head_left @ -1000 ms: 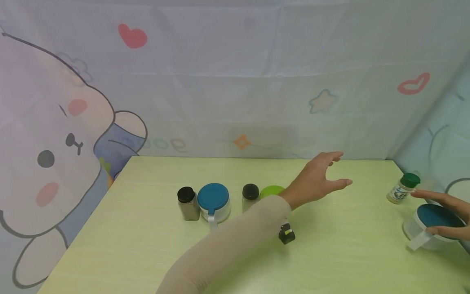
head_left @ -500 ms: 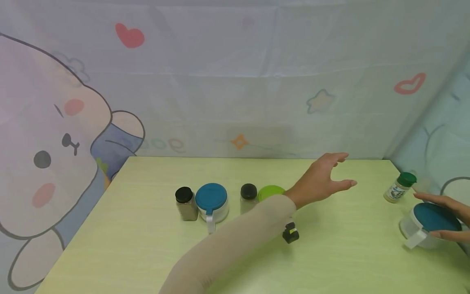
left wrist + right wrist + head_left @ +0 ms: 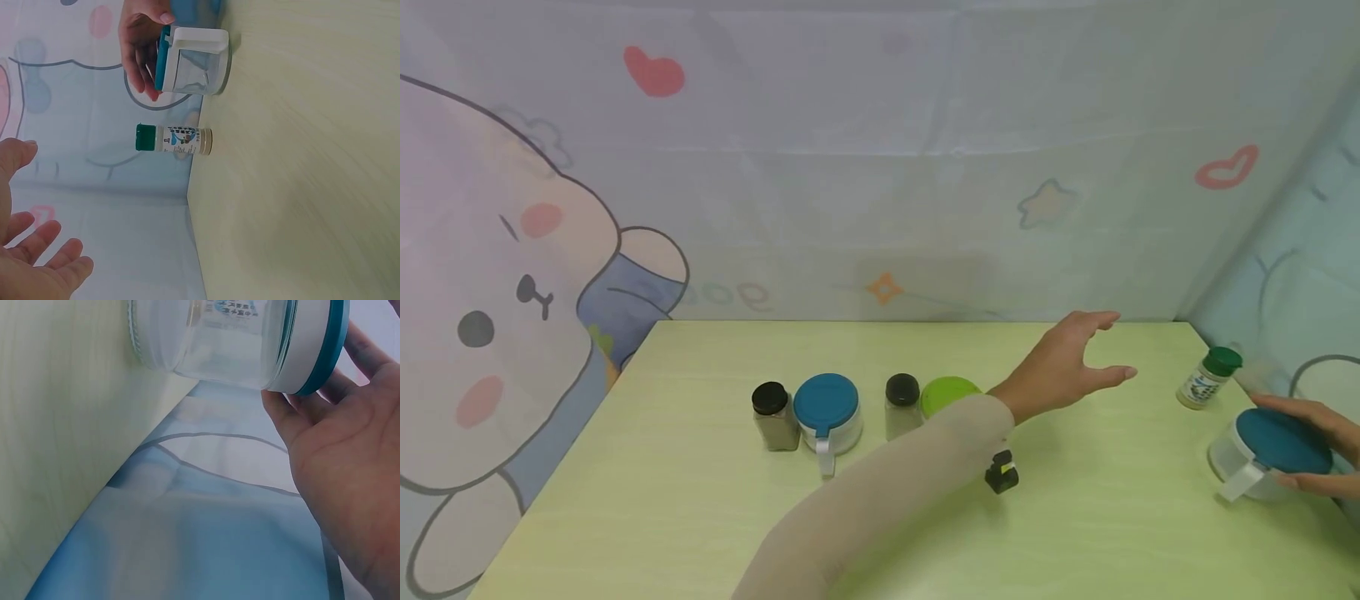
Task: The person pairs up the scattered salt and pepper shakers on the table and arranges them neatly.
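My left hand [image 3: 1060, 367] hovers above the table with thumb and fingers spread apart, holding nothing. At the right edge, my right hand [image 3: 1326, 437] is beside a clear seasoning jar [image 3: 200, 65] with a blue lid [image 3: 1285, 439] and a white handle. Its relaxed fingers and thumb span the lid's far side, close to the rim in the right wrist view. The jar stands upright on the table. A small shaker bottle [image 3: 1202, 385] with a green cap and printed label stands just behind it, between the two hands in the left wrist view.
On the yellow-green table [image 3: 625, 500] stand a black-capped spice bottle [image 3: 777, 425], a second blue-lidded jar [image 3: 827, 404], another black-capped bottle [image 3: 902, 408] and a green lid [image 3: 947, 396] partly behind my left sleeve. A printed cloth [image 3: 850, 167] hangs behind.
My right hand has drawn slightly rightward off the jar's lid. My left hand has drifted a little right. The whole head view has shifted slightly; the jar and bottles keep their places.
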A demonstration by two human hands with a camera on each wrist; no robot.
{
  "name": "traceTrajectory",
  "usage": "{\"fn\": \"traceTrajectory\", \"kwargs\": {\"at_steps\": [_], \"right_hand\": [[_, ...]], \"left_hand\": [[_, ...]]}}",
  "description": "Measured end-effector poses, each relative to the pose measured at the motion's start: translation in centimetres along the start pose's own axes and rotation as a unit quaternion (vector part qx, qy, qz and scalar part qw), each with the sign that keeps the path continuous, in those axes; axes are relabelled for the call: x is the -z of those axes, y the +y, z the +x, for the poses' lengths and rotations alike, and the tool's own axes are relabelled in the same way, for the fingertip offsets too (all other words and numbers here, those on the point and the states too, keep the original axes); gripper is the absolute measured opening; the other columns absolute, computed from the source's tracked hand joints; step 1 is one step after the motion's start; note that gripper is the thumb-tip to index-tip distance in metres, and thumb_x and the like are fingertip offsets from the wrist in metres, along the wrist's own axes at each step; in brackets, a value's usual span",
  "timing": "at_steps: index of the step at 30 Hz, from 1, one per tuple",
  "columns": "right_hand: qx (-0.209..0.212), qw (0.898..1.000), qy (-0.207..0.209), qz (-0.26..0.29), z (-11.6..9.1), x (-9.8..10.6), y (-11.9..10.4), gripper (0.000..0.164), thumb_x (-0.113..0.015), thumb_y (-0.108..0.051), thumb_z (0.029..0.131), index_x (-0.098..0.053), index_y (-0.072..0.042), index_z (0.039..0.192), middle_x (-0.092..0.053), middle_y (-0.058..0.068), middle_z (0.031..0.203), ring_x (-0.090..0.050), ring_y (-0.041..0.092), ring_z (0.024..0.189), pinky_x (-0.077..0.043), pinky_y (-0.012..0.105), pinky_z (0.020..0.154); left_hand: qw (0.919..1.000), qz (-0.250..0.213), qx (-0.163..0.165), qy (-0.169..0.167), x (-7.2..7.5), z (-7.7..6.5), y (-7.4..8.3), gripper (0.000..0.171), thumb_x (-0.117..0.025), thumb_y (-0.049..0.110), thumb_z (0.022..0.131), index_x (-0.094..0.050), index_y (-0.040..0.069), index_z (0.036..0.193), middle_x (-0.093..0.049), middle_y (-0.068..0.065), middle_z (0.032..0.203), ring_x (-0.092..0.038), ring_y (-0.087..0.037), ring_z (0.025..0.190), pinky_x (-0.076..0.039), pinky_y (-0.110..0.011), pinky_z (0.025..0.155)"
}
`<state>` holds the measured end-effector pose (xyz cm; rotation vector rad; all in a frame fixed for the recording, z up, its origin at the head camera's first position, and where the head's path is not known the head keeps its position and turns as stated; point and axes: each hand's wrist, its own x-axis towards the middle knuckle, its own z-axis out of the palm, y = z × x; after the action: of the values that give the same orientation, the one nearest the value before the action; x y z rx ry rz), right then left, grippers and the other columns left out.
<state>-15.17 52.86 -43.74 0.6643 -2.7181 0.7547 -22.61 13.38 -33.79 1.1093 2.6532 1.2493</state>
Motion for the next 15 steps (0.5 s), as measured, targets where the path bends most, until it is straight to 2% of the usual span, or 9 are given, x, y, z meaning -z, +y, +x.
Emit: {"fn": "traceTrajectory", "kwargs": {"at_steps": [7,9,12,15], "right_hand": [[-0.008,1.0,0.01,0.008,-0.3,-0.1,-0.3,0.124,-0.094,0.009,0.052,-0.033,-0.008,0.158,-0.024,-0.033,0.149,-0.019,-0.021,0.129,-0.013,-0.001,0.091],[-0.004,1.0,0.01,0.011,-0.3,-0.1,-0.3,0.124,-0.094,0.008,0.053,-0.031,-0.007,0.159,-0.023,-0.031,0.15,-0.019,-0.02,0.13,-0.012,-0.001,0.092],[-0.015,1.0,0.008,0.01,-0.5,-0.1,-0.3,0.121,-0.095,0.005,0.058,-0.03,-0.009,0.159,-0.022,-0.032,0.15,-0.018,-0.02,0.129,-0.017,0.003,0.091],[-0.046,0.999,0.003,-0.002,-0.6,0.0,-0.3,0.119,-0.095,-0.002,0.062,-0.029,-0.012,0.16,-0.02,-0.036,0.146,-0.017,-0.023,0.123,-0.029,0.018,0.088]], "left_hand": [[1.0,-0.008,-0.002,-0.003,-0.7,0.6,0.1,0.069,-0.071,0.042,0.095,-0.041,0.024,0.155,-0.047,0.014,0.148,-0.045,0.004,0.132,-0.039,-0.013,0.105],[1.0,-0.008,0.0,-0.003,-0.9,0.8,0.1,0.07,-0.071,0.042,0.095,-0.041,0.025,0.155,-0.047,0.016,0.147,-0.045,0.005,0.132,-0.039,-0.013,0.105],[0.9999,-0.011,0.002,-0.004,-1.3,1.0,0.1,0.07,-0.071,0.043,0.095,-0.04,0.025,0.155,-0.046,0.017,0.148,-0.045,0.004,0.132,-0.039,-0.013,0.105],[0.9999,-0.013,0.001,-0.006,-1.6,1.2,0.1,0.07,-0.071,0.043,0.095,-0.04,0.025,0.156,-0.045,0.017,0.149,-0.046,0.004,0.132,-0.039,-0.013,0.105]]}}
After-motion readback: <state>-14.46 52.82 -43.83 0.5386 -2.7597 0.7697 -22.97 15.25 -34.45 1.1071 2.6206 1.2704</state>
